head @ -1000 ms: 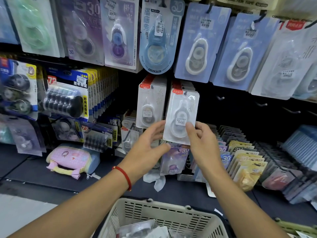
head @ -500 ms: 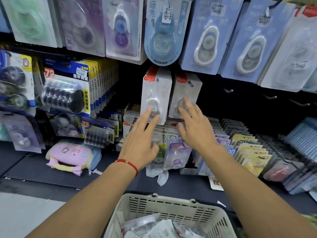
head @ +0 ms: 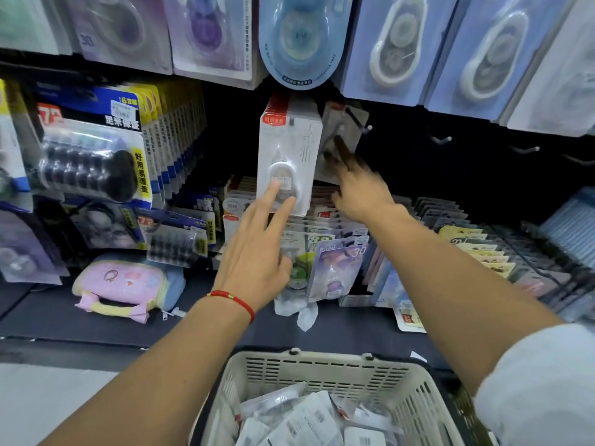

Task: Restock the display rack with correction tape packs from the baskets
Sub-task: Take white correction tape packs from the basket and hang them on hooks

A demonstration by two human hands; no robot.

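A white correction tape pack (head: 289,149) with a red label hangs on a rack hook, with more packs behind it. My left hand (head: 257,246) reaches up with straight fingers that touch its lower edge. To its right a second pack (head: 341,136) hangs further back on its hook, blurred and in shadow. My right hand (head: 360,188) stretches toward it, and its straight fingertips press against the pack. Below me a cream plastic basket (head: 322,368) holds several loose white packs (head: 299,416).
Larger blue and purple tape packs (head: 399,49) hang on the row above. Bare hooks (head: 441,140) stick out to the right. Black refill packs (head: 93,156) hang on the left. Trays of small packs (head: 467,249) and a pink pouch (head: 119,284) sit on the dark shelf.
A second ago both hands held a white pack in front of the right hook. They have let go of it; it now hangs pushed back, and the right hand has reached deeper.
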